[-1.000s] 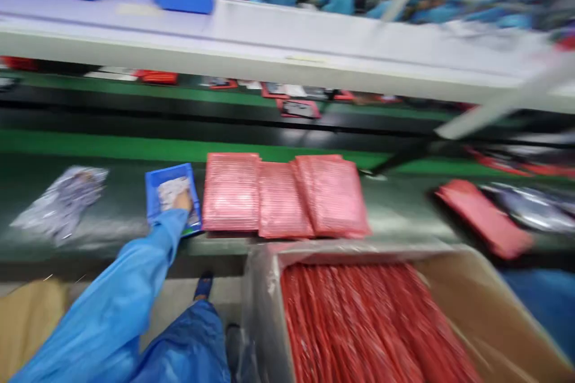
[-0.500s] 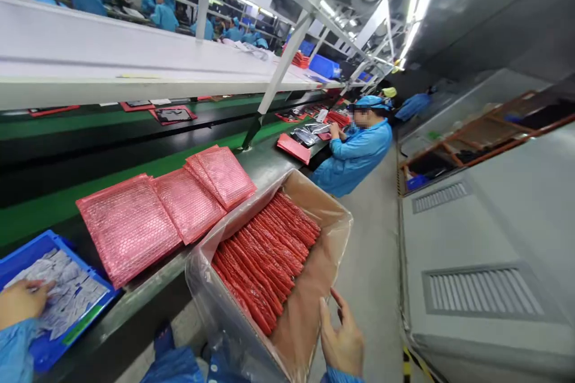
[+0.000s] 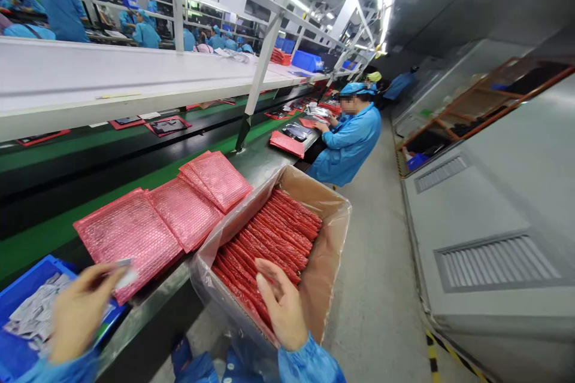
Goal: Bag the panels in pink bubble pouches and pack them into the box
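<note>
Pinched between the thumb and fingers of my left hand (image 3: 85,305) is a small white packet (image 3: 127,274), held over the near corner of the pink bubble-wrap pouches (image 3: 135,233). Below that hand, a blue bin (image 3: 18,296) holds many small white packets (image 3: 36,311). My right hand (image 3: 281,302) hovers over the near part of an open carton (image 3: 335,239) with a clear plastic liner, its fingers apart and nothing in them. Red bubble-wrap pouches (image 3: 269,227) stand on edge in a packed row inside the carton.
A white shelf (image 3: 135,72) on slanted posts runs above the green-and-black bench line. Beyond the carton, a person in blue (image 3: 353,137) sits at the bench beside more pink pouches (image 3: 287,143). A grey walkway (image 3: 368,239) lies on the right.
My left hand has risen out of the blue bin and moved right with a small white packet. My right hand has moved from the carton's right edge to over the red pouches. The view has shifted.
</note>
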`<state>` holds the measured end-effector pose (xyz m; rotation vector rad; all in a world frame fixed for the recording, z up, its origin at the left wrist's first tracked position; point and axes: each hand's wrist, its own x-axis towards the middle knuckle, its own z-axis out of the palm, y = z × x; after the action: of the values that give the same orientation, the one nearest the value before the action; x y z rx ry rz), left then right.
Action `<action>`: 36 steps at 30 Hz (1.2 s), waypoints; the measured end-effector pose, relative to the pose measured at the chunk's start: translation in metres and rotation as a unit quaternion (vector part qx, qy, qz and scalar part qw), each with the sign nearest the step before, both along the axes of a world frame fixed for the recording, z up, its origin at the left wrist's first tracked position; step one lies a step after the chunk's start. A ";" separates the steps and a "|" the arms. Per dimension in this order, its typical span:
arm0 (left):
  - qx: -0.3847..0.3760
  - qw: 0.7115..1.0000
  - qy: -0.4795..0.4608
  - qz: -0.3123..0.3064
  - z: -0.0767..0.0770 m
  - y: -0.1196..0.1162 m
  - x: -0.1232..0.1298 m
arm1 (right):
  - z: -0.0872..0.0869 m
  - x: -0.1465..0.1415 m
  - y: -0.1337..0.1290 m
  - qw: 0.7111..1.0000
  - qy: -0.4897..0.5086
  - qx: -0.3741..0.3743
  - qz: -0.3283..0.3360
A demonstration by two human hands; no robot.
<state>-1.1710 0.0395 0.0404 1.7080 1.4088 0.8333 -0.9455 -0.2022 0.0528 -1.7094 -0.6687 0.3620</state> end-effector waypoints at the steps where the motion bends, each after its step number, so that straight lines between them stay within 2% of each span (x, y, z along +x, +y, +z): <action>1: -0.030 0.992 -0.068 -0.103 0.009 -0.021 0.032 | -0.001 -0.003 0.008 0.997 0.063 0.023 0.034; 2: -0.063 0.965 -0.118 -0.224 0.016 -0.042 0.066 | -0.001 -0.003 0.015 0.990 0.119 0.038 0.064; 4: -0.090 0.932 -0.140 -0.322 0.023 -0.079 0.128 | -0.003 0.006 0.024 0.973 0.208 0.040 0.096; 5: -0.099 0.912 -0.164 -0.362 0.023 -0.094 0.154 | -0.004 0.015 0.025 0.966 0.241 0.031 0.092; 7: -0.114 0.902 -0.168 -0.382 0.018 -0.116 0.192 | -0.007 0.036 0.024 0.958 0.281 0.012 0.053; 10: -0.144 0.898 -0.154 -0.387 0.009 -0.133 0.219 | -0.012 0.067 0.011 0.947 0.320 0.014 0.001; 15: -0.174 0.898 -0.123 -0.385 0.006 -0.138 0.241 | -0.014 0.096 -0.005 0.911 0.407 0.064 -0.004; 19: -0.186 0.904 -0.098 -0.372 0.002 -0.134 0.253 | -0.015 0.110 -0.009 0.875 0.474 0.100 -0.020; 22: -0.204 0.904 -0.082 -0.367 -0.001 -0.131 0.257 | -0.020 0.116 -0.011 0.856 0.506 0.110 -0.003; 29: -0.222 0.891 -0.049 -0.393 -0.003 -0.126 0.258 | -0.028 0.119 -0.011 0.844 0.530 0.068 0.048; 34: -0.208 0.873 -0.018 -0.441 -0.005 -0.125 0.253 | -0.029 0.116 -0.010 0.823 0.566 0.044 0.021; 36: -0.190 0.869 -0.001 -0.456 -0.005 -0.123 0.251 | -0.031 0.115 -0.011 0.867 0.498 0.000 0.012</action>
<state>-0.9198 -0.0838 0.0352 1.7585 0.5459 0.0144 -0.8308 -0.2128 0.0214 -1.2611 0.0841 1.1531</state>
